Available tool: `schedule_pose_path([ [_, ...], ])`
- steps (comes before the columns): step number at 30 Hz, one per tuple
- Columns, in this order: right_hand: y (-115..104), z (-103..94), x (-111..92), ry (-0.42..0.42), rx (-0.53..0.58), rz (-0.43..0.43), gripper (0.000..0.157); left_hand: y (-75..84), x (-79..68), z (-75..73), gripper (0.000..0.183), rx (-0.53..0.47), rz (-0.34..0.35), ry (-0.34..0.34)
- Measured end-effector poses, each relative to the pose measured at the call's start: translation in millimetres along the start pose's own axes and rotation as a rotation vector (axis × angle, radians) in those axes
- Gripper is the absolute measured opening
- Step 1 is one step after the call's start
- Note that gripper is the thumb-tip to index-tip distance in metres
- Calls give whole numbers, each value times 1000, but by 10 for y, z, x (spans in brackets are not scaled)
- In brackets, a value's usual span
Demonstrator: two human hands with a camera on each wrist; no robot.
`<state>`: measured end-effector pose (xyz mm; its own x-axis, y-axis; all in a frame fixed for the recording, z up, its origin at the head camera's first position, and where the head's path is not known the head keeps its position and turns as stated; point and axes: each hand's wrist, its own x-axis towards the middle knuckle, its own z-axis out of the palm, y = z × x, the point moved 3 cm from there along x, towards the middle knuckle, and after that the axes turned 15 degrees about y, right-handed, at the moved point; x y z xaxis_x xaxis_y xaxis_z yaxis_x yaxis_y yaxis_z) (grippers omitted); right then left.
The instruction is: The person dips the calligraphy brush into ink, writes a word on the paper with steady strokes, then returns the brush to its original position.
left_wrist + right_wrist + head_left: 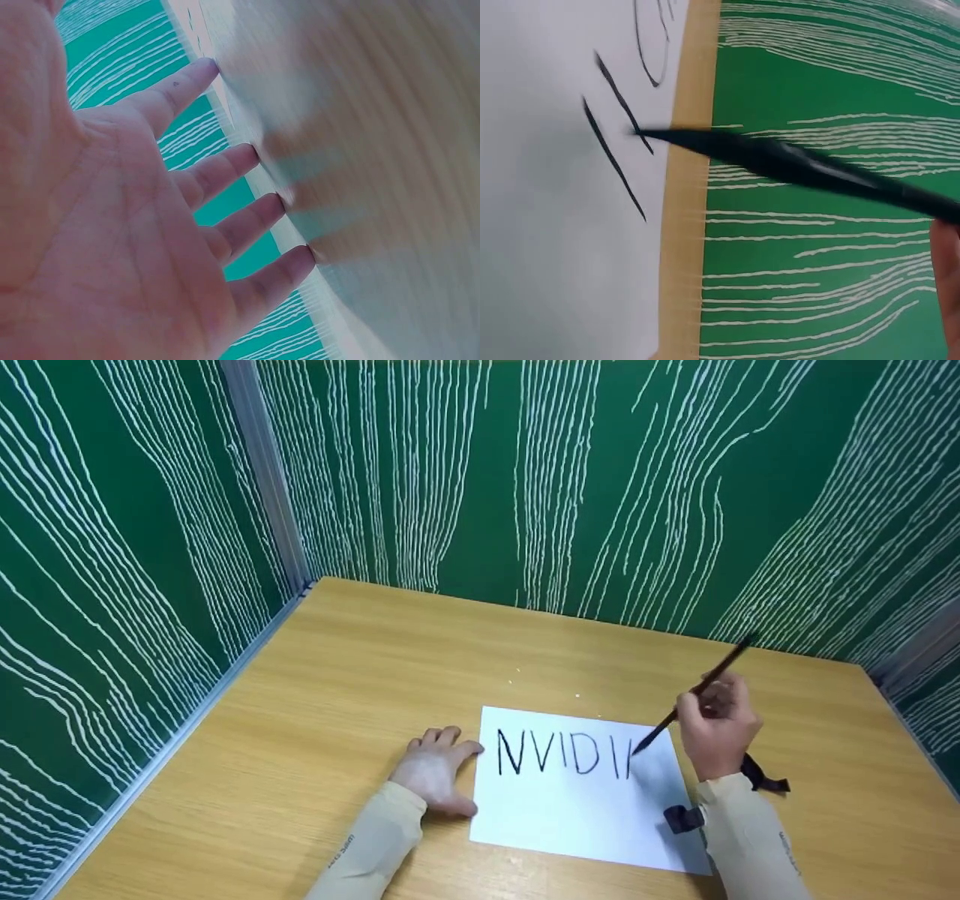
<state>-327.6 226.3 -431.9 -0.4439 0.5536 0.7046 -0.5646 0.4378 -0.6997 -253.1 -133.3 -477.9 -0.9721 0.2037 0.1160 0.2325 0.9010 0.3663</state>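
A white sheet of paper (570, 817) lies on the table, with the dark letters NVID and two further strokes (621, 757) across its upper half. My right hand (716, 731) pinches a slim black brush (664, 725), its handle leaning up and away to the right. The pointed brush tip is right by the last stroke; in the right wrist view the brush (780, 159) overlaps one of the two slanted strokes. My left hand (433, 769) rests palm down with fingers spread, thumb and index finger at the paper's left edge. In the left wrist view its fingertips (300, 259) meet the tabletop.
The wooden table (360, 660) extends around the paper. Green walls (480, 472) with wavy white lines stand behind it and on both sides. Small white specks (577, 695) lie beyond the paper. A black strap (763, 776) hangs at my right wrist.
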Motion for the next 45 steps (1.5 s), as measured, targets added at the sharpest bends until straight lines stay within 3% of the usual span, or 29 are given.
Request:
schedule_pose_path([
  [4, 42, -11, 36, 54, -29, -7, 21, -5, 5, -2, 90, 3, -3, -8],
  [15, 74, 7, 30, -13, -66, -5, 18, -1, 23, -5, 90, -13, 13, -8],
  [45, 73, 7, 2, -24, -76, -38, 18, -7, 4, -12, 90, -26, 21, 4],
])
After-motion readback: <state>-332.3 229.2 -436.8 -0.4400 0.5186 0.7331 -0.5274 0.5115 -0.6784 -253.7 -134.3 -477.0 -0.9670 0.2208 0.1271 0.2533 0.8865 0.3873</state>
